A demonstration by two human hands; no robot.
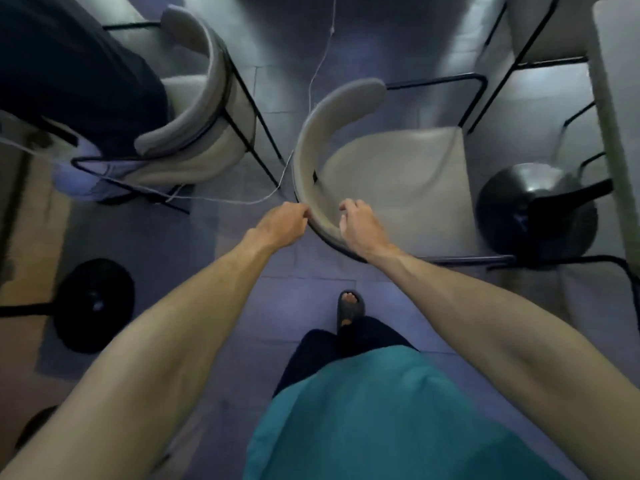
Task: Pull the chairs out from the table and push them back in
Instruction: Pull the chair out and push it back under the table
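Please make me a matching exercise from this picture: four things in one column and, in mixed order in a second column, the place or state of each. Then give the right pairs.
Column 1
1. middle chair
2. left chair
3. sandal
4. right round base

Column 2
a. worn on a foot
b. black, to the right of the empty seat
c. a person in dark trousers sits on it
d. seat empty, left hand and right hand at its backrest

Pairs: 1-d, 2-c, 3-a, 4-b
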